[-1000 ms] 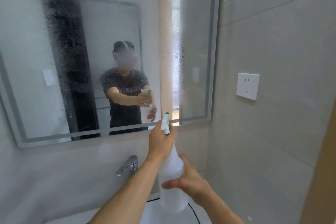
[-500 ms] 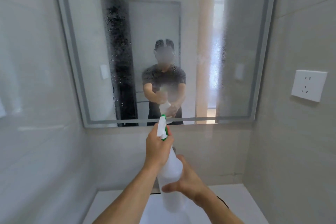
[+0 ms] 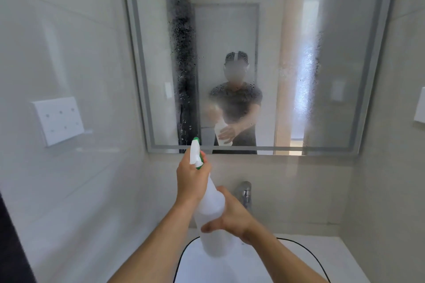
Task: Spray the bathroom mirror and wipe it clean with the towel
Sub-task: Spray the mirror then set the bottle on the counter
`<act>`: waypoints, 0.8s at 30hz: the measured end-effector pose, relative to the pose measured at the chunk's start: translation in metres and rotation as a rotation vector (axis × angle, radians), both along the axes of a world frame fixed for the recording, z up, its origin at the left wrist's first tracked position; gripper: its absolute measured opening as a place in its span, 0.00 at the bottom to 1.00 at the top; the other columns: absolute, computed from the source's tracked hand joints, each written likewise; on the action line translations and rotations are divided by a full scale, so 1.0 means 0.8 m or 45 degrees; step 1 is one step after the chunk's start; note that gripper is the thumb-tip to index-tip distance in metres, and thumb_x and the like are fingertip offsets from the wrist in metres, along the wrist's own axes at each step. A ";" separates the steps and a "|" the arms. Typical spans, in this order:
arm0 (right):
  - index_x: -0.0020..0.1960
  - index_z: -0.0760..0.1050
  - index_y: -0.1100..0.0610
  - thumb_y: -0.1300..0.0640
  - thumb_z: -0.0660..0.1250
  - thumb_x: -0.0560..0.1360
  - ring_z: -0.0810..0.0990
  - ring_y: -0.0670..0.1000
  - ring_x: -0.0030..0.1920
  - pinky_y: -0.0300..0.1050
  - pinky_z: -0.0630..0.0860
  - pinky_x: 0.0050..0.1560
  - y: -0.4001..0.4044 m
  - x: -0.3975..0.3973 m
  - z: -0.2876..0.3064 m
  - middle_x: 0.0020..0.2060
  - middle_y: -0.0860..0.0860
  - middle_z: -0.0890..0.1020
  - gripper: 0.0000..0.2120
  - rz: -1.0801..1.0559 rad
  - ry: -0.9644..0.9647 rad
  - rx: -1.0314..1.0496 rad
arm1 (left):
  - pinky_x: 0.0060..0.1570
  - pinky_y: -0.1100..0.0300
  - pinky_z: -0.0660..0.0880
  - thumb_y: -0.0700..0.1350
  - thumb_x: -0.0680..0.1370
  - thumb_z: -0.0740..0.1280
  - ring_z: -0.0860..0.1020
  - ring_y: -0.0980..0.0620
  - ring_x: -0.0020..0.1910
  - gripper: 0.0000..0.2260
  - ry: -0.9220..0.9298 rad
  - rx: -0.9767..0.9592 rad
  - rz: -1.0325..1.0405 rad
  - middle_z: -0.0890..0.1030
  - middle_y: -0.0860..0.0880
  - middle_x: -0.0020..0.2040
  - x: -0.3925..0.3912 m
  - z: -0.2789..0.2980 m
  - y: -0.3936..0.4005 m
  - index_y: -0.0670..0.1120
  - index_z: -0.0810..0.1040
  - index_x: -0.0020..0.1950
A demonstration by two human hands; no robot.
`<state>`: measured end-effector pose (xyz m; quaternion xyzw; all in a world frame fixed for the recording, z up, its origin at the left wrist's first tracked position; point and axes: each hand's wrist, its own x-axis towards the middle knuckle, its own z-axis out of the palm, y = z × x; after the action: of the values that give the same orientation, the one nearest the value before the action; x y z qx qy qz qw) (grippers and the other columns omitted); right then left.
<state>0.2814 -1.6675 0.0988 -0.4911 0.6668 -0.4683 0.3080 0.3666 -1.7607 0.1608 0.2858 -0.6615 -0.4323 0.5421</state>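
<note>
A white spray bottle [image 3: 211,211] with a white and green nozzle points at the framed bathroom mirror [image 3: 230,30] ahead. My left hand [image 3: 192,179] grips the bottle's neck at the trigger. My right hand [image 3: 232,218] wraps around the bottle's body from the right. Droplets and mist cover the mirror's middle and right parts, and a fresh mist patch sits over the reflected person's arms. No towel is in view.
A chrome faucet [image 3: 245,193] stands behind the bottle above a white sink [image 3: 299,262] with a black rim line. A white switch plate [image 3: 58,119] is on the left tiled wall and a socket [image 3: 419,108] at the right edge.
The view has swung left, so the mirror now sits centred and the left wall's switch plate appears. Both hands keep their hold on the bottle. New mist covers the mirror's centre.
</note>
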 end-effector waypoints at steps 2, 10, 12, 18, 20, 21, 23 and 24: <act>0.62 0.67 0.48 0.63 0.80 0.61 0.78 0.51 0.55 0.50 0.80 0.53 -0.008 0.015 -0.001 0.54 0.49 0.77 0.35 0.027 0.001 0.014 | 0.29 0.70 0.67 0.40 0.76 0.67 0.73 0.54 0.33 0.07 -0.002 0.002 0.021 0.77 0.49 0.37 0.020 0.001 -0.004 0.52 0.76 0.47; 0.59 0.69 0.47 0.58 0.81 0.57 0.79 0.54 0.56 0.56 0.81 0.55 -0.034 0.076 -0.004 0.55 0.50 0.79 0.35 0.108 0.028 0.028 | 0.35 0.67 0.70 0.38 0.75 0.67 0.76 0.54 0.37 0.14 -0.020 0.036 0.116 0.80 0.52 0.40 0.096 0.007 -0.011 0.60 0.76 0.46; 0.59 0.69 0.48 0.59 0.81 0.58 0.79 0.52 0.55 0.53 0.81 0.53 -0.037 0.088 0.000 0.54 0.49 0.79 0.34 0.121 0.025 0.008 | 0.39 0.62 0.71 0.38 0.74 0.67 0.77 0.52 0.39 0.11 -0.023 0.006 0.104 0.81 0.51 0.42 0.110 0.011 -0.012 0.55 0.78 0.47; 0.61 0.68 0.49 0.61 0.81 0.61 0.77 0.48 0.51 0.43 0.78 0.45 -0.042 0.113 0.028 0.52 0.46 0.77 0.34 0.166 0.072 -0.082 | 0.39 0.66 0.72 0.38 0.75 0.67 0.76 0.63 0.36 0.17 0.061 -0.061 0.173 0.78 0.57 0.39 0.138 0.042 -0.004 0.63 0.73 0.42; 0.61 0.68 0.50 0.61 0.81 0.60 0.78 0.49 0.52 0.48 0.81 0.48 -0.044 0.116 0.036 0.52 0.47 0.78 0.35 0.153 0.075 -0.122 | 0.39 0.62 0.72 0.38 0.73 0.67 0.76 0.59 0.36 0.16 0.076 -0.084 0.151 0.79 0.55 0.40 0.144 0.053 -0.003 0.63 0.76 0.45; 0.61 0.69 0.49 0.60 0.81 0.59 0.78 0.50 0.53 0.51 0.82 0.51 -0.045 0.117 0.040 0.52 0.47 0.78 0.35 0.138 0.074 -0.139 | 0.39 0.62 0.72 0.39 0.72 0.67 0.76 0.56 0.37 0.15 0.076 -0.093 0.127 0.80 0.53 0.41 0.146 0.058 -0.002 0.62 0.77 0.45; 0.59 0.69 0.48 0.57 0.81 0.57 0.79 0.53 0.54 0.56 0.81 0.54 -0.046 0.118 0.043 0.51 0.48 0.79 0.35 0.105 0.076 -0.168 | 0.40 0.62 0.72 0.42 0.69 0.66 0.77 0.56 0.39 0.12 0.061 -0.122 0.068 0.82 0.51 0.44 0.147 0.065 -0.001 0.58 0.78 0.47; 0.59 0.69 0.47 0.56 0.81 0.56 0.79 0.53 0.54 0.57 0.81 0.54 -0.045 0.118 0.045 0.52 0.48 0.79 0.35 0.093 0.071 -0.180 | 0.40 0.63 0.72 0.43 0.67 0.65 0.77 0.57 0.39 0.12 0.042 -0.140 0.047 0.82 0.51 0.45 0.147 0.068 0.000 0.54 0.79 0.48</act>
<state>0.3756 -1.7032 0.1344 -0.5485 0.6221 -0.4887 0.2707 0.4839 -1.7606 0.2150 0.2606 -0.6699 -0.3899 0.5757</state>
